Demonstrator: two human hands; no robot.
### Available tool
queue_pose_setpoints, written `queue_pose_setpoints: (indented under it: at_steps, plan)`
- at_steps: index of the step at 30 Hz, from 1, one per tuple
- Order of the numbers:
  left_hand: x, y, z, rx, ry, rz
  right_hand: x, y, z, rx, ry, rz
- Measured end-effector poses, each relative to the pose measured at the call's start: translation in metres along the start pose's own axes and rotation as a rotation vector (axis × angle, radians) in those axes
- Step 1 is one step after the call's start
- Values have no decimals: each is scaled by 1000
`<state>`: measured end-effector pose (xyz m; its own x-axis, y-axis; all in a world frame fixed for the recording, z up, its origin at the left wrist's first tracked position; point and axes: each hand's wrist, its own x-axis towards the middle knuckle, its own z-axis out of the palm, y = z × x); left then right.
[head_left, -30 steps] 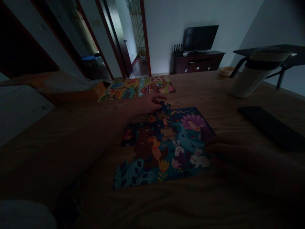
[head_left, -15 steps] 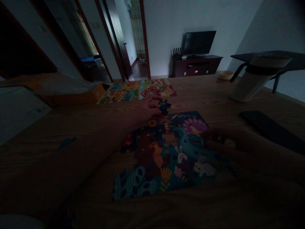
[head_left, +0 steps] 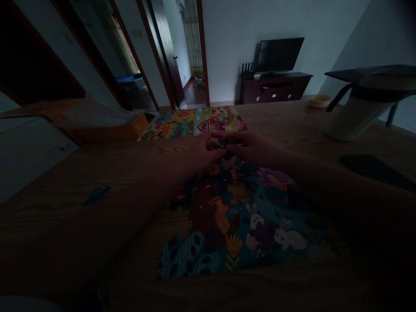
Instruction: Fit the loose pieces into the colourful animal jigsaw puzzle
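Note:
A partly assembled jigsaw puzzle (head_left: 260, 225) with rabbits, a bear and a peacock lies on the wooden table (head_left: 136, 160). Above its far edge, a dark puzzle piece (head_left: 225, 142) sits between my two hands. My left hand (head_left: 206, 149) grips it from the left, thumb and fingers closed. From the other side my right hand (head_left: 250, 145) pinches the same piece, its fingertips meeting those of my left hand. The piece is largely covered by the fingers. A loose blue puzzle piece (head_left: 97, 195) rests on the table, left of my left forearm.
Behind the hands lies a bright picture sheet (head_left: 195, 121). An orange box (head_left: 107, 130) stands at the far left. On the right are a tilted light-coloured jug (head_left: 351, 112), a dark flat object (head_left: 373, 171) and a small round basket (head_left: 320, 101). A television (head_left: 279, 55) stands beyond the table.
My right hand has moved from the puzzle's right side to its far edge and joined my left hand at the dark piece. The view has shifted slightly.

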<state>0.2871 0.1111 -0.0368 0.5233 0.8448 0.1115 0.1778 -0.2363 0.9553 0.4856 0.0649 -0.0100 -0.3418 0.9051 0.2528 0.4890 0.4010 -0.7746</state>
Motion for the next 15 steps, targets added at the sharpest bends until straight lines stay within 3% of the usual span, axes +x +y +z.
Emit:
queue_pose_setpoints:
  at_steps: [3,6,10,15]
  plan:
    - [4,-1,-6,36,19,51,-1,11,-9,61,-77,-46]
    - [3,-2,-7,110,-82,76,0,22,-16,136,-107,7]
    - [-2,0,-2,310,-189,75,2,29,-12,226,75,171]
    - [-1,-2,0,346,-166,57,3,32,3,244,164,268]
